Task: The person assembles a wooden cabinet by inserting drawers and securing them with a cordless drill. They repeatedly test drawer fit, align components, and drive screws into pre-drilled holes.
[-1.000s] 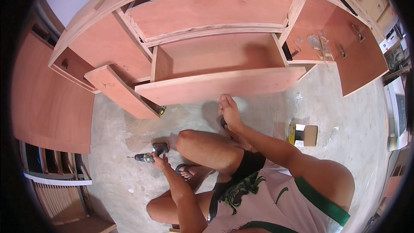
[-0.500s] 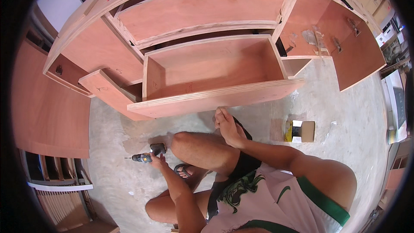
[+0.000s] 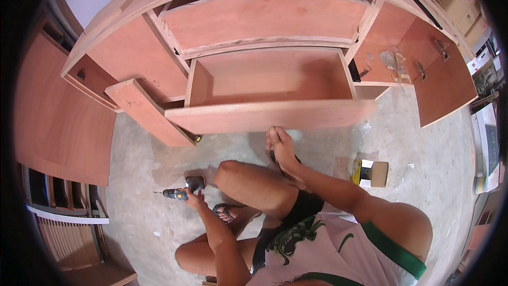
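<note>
One wooden cabinet holds a lower drawer, partly out but slid inward since half a second ago, so it seems to run freely, with the bunched right hand at its front's lower edge, grip unclear, and the left hand around a drill.

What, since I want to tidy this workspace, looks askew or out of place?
A plywood panel left of the pulled-out drawer sits at a slant, out of line with the drawer's front. Whitish scraps also litter the right-hand compartment, beside its open door.
</note>
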Available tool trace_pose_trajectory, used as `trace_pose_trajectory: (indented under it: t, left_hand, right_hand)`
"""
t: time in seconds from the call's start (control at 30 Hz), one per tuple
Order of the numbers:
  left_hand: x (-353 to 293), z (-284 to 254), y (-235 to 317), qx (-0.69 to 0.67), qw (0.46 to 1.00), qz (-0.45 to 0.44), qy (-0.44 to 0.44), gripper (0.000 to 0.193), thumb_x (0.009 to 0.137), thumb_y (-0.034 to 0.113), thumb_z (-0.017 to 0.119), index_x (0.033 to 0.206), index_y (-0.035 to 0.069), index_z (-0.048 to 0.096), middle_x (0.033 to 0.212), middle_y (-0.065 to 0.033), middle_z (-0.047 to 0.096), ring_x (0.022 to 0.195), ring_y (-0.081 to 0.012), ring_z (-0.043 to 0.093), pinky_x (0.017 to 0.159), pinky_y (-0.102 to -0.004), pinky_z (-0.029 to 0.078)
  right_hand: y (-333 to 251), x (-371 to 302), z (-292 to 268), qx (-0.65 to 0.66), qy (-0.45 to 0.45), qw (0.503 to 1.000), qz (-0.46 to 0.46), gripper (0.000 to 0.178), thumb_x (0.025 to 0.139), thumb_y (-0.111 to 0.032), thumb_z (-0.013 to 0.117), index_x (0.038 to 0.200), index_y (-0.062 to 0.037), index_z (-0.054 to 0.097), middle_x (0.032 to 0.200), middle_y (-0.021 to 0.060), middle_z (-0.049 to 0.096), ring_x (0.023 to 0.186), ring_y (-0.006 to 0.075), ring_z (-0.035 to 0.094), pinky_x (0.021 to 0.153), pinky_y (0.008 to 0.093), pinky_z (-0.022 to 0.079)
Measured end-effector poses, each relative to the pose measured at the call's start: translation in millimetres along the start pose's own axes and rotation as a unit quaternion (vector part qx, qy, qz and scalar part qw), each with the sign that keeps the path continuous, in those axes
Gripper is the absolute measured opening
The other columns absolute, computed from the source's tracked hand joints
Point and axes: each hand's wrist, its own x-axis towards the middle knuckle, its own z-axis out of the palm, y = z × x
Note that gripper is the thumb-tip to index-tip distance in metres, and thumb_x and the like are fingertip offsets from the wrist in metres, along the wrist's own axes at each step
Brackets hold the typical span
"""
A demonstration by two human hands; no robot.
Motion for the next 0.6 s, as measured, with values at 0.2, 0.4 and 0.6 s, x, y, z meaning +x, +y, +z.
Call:
trace_pose_trajectory:
  t: [0.2, 0.4, 0.6]
  left_hand:
    - [-7, 3, 1, -0.015, 1.0, -0.02, -0.015, 0.082, 0.072, 0.036, 0.079, 0.142, 0.017, 0.041, 0.126, -0.013, 0.061, 0.079, -0.0338, 0.07, 0.064, -0.043, 0.05]
    - [-10, -3, 1, -0.027, 0.999, -0.026, -0.009, 0.079, 0.072, 0.034, 0.078, 0.141, 0.016, 0.043, 0.127, -0.012, 0.061, 0.082, -0.0332, 0.07, 0.066, -0.0443, 0.051]
    - [-7, -5, -1, -0.028, 0.999, -0.041, -0.018, 0.076, 0.073, 0.035, 0.077, 0.139, 0.016, 0.045, 0.129, -0.0081, 0.062, 0.084, -0.032, 0.07, 0.068, -0.0442, 0.051]
  right_hand:
    - [-3, 91, 6, -0.026, 0.025, 0.997, -0.069, 0.036, 0.107, -0.034, 0.051, 0.096, 0.0002, 0.059, 0.069, 0.0028, 0.056, 0.059, 0.0117, 0.053, 0.057, 0.0285, 0.045]
    - [16, 89, 21, -0.196, -0.05, 0.979, -0.032, 0.043, 0.105, -0.041, 0.054, 0.102, 0.0014, 0.06, 0.075, 0.0044, 0.061, 0.064, 0.0122, 0.057, 0.057, 0.0296, 0.048]
    - [80, 74, -1, -0.251, -0.069, 0.965, 0.017, 0.04, 0.104, -0.037, 0.057, 0.104, 0.0029, 0.06, 0.078, 0.0057, 0.063, 0.066, 0.0135, 0.059, 0.059, 0.0305, 0.049]
